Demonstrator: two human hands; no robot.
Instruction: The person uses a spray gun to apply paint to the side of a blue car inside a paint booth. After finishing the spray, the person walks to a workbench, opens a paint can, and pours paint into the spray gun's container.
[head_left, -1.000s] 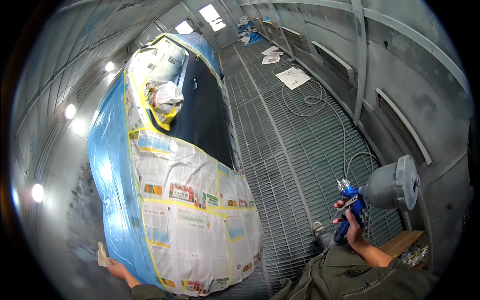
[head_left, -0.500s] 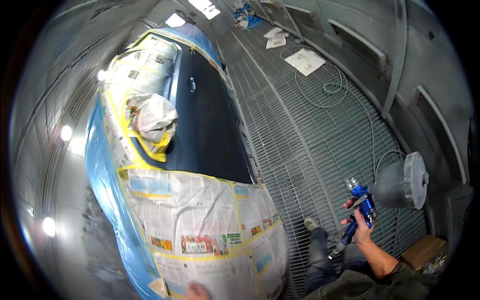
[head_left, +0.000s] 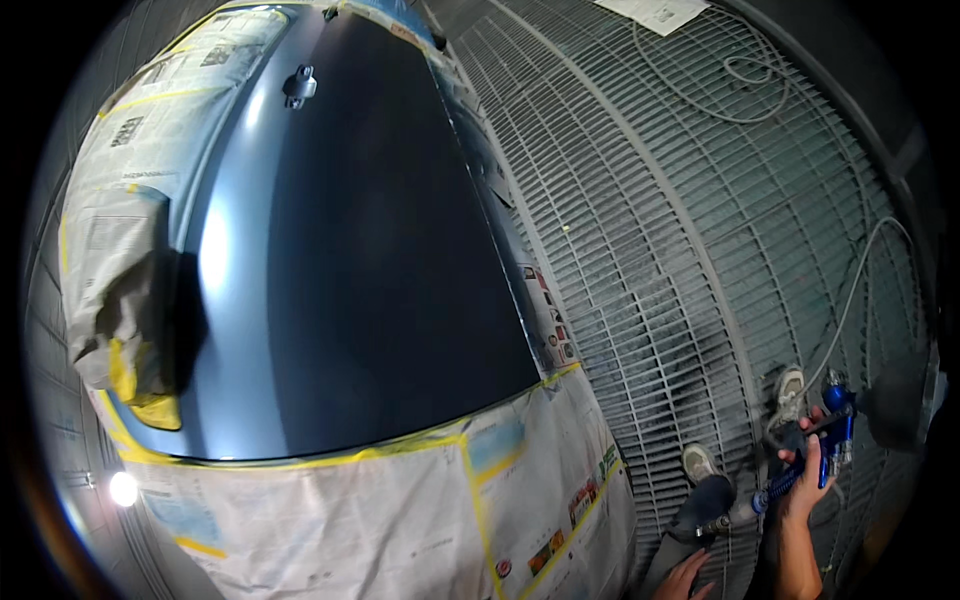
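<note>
My right hand [head_left: 812,475] at the lower right grips a blue spray gun [head_left: 836,440] with a dark grey cup [head_left: 895,400] on its side and a hose fitting at its handle end. My left hand [head_left: 685,577] shows at the bottom edge by my leg, fingers loosely extended, with nothing visible in them. To my left is a car's dark, glossy door panel [head_left: 370,250] with a small handle fitting [head_left: 300,87]. Masking paper [head_left: 350,520] edged in yellow tape surrounds the panel, and a paper-wrapped mirror [head_left: 120,290] juts out at its left.
A slatted metal grate floor [head_left: 650,250] runs along the car's right, with a coiled grey hose [head_left: 750,85] and a paper sheet [head_left: 655,14] farther off. My shoes [head_left: 700,462] stand on the grate. A lamp [head_left: 123,489] glows at the lower left.
The view has moved closer to and down over the door panel. My left hand has come right, off the masked car, without the pale cloth. The spray gun has turned and sits lower.
</note>
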